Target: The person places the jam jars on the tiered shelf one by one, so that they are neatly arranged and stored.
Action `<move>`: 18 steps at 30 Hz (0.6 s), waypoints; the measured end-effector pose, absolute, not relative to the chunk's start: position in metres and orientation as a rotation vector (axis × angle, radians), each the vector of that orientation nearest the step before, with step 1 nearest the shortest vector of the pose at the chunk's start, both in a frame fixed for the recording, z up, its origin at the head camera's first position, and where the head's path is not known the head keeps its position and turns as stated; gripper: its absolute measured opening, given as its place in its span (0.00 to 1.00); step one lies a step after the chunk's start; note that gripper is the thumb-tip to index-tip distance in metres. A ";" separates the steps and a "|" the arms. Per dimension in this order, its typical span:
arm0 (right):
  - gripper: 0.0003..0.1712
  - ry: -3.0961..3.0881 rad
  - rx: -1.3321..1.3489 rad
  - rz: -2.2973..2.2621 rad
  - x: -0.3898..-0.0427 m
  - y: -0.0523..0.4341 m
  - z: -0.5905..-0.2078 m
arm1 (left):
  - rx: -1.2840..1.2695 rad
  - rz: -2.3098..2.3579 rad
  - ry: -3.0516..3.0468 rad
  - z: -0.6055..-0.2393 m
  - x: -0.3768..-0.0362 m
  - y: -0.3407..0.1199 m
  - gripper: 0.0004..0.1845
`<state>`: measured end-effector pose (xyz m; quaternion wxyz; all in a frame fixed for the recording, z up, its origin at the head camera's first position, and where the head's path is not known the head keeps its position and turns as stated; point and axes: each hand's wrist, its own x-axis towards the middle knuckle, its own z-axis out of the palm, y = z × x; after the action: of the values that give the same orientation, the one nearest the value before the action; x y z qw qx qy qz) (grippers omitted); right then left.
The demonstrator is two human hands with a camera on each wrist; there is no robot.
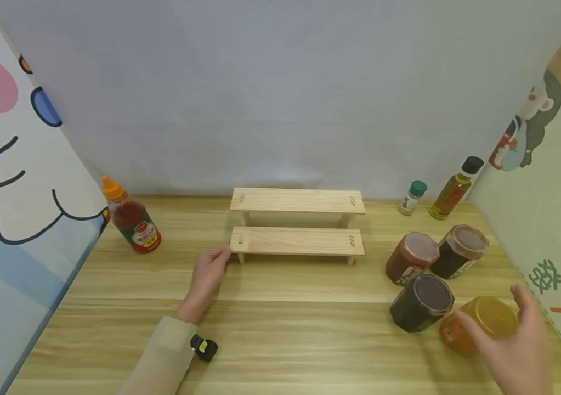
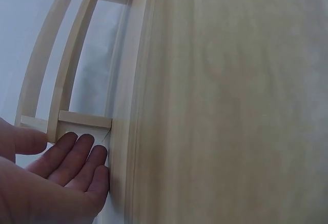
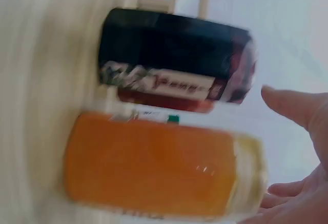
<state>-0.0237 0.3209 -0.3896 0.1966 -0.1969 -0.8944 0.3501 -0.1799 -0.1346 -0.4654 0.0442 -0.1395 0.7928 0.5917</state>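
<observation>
1. the left hand (image 1: 209, 270) grips the left end of the lower board of a two-step wooden rack (image 1: 297, 241), thumb above and fingers below.
2. the right hand (image 1: 514, 345) is spread, thumb and fingers apart around an orange jar (image 1: 477, 326), not closed on it; the jar stands upright near the right edge of the table (image 1: 285, 345).
3. a pale sleeve (image 1: 162, 354) covers the left forearm, with a small black device (image 1: 204, 348) at its cuff.
4. just beside the orange jar, farther from the right edge, stands a dark jar (image 1: 419, 304) by the right thumb.
5. behind these two, toward the far right corner, a reddish-brown jar (image 1: 406, 259) stands close to a second dark jar (image 1: 450, 255).
6. the rack stands by the middle of the far edge, its taller step to the rear.
7. at the far right corner are a green-capped shaker (image 1: 411, 200) and a black-capped oil bottle (image 1: 450, 196), both upright.
8. an orange-capped sauce bottle (image 1: 136, 222) stands near the far left corner.
9. a pale sheet (image 1: 285, 99) rises behind the far edge; cartoon panels flank the left (image 1: 18, 181) and right (image 1: 542, 208) edges.
</observation>
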 end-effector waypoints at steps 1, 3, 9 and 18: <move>0.60 -2.528 -0.582 0.996 -0.023 0.324 -0.391 | -0.423 1.802 2.432 -0.465 -0.180 -0.134 0.23; 0.64 -2.558 -0.643 1.012 -0.020 0.332 -0.395 | -0.418 1.795 2.447 -0.465 -0.180 -0.134 0.22; 0.66 -2.566 -0.779 1.032 -0.013 0.348 -0.410 | -0.436 1.792 2.451 -0.467 -0.180 -0.132 0.21; 0.48 -2.617 -0.543 1.312 -0.013 0.367 -0.443 | -0.459 1.984 2.286 -0.469 -0.183 -0.132 0.22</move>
<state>-0.0130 0.3670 -0.4425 0.0821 -0.1817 -0.8760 0.4393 -0.1826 -0.1317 -0.4687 0.0398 -0.1497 0.7461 0.6475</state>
